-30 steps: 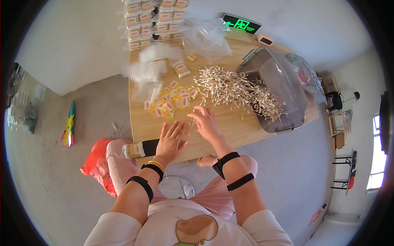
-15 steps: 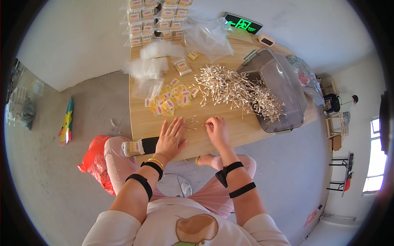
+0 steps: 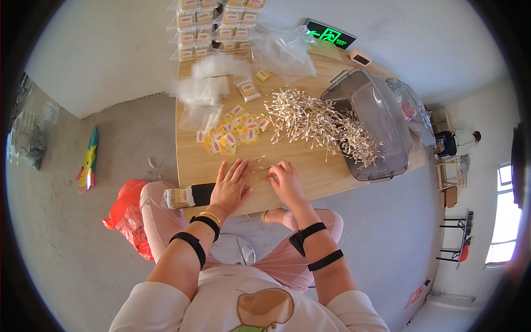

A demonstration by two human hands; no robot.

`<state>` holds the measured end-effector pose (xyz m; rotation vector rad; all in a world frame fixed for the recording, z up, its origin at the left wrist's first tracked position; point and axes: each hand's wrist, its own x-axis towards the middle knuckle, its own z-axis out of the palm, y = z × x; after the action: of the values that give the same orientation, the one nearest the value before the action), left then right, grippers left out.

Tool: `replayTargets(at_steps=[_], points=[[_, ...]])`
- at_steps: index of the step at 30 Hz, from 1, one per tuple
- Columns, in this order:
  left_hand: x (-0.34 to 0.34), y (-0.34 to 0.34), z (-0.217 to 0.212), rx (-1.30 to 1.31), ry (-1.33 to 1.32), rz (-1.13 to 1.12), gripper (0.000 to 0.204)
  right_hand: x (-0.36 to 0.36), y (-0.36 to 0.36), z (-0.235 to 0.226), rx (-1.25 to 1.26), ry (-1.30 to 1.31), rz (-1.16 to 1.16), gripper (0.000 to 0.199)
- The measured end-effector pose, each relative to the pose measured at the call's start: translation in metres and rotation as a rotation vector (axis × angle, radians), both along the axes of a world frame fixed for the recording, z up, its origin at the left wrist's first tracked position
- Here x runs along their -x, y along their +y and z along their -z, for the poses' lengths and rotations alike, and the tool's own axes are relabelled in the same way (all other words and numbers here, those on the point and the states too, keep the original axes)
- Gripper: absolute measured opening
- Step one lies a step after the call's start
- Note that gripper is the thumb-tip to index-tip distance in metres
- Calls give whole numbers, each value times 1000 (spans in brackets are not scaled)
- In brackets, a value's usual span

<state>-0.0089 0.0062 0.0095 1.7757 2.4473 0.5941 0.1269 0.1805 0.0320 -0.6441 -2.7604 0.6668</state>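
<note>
My left hand (image 3: 231,185) lies flat on the wooden table, fingers stretched out, beside a few loose cotton swabs (image 3: 256,162). Just right of it, my right hand (image 3: 286,182) is bent with its fingertips pinched together at the end of a cotton swab; the fingers cover most of it. By my left wrist is a black holder (image 3: 203,195) with a clear pack of cotton swabs (image 3: 178,198) at its left end. Beyond my hands spread a pile of yellow and white printed cards (image 3: 229,133) and a big heap of cotton swabs (image 3: 310,119).
A grey plastic bin (image 3: 390,127) lies tipped on the right, swabs spilling from its mouth. Clear bags (image 3: 207,91) and stacked swab packs (image 3: 215,27) stand at the back left. A red plastic bag (image 3: 130,207) sits on the floor left of my leg.
My right hand has moved a little left and nearer to me, closer to my left hand. The left hand stays almost in place.
</note>
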Motion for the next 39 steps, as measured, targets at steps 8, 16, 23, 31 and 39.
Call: replayTargets(at_steps=[8,16,23,31,39], points=[[-1,0,0,41,44,-26,76,9,11,5,8,39,-17,21],[-1,0,0,56,42,-33,76,24,-2,1,87,122,-29,20],[-1,1,2,44,47,-27,75,46,4,5,12,75,-61,18],[-2,1,-2,25,11,-33,75,42,24,4,-6,-74,-134,12],[0,0,3,15,12,-15,73,47,28,5,218,-33,48,16]])
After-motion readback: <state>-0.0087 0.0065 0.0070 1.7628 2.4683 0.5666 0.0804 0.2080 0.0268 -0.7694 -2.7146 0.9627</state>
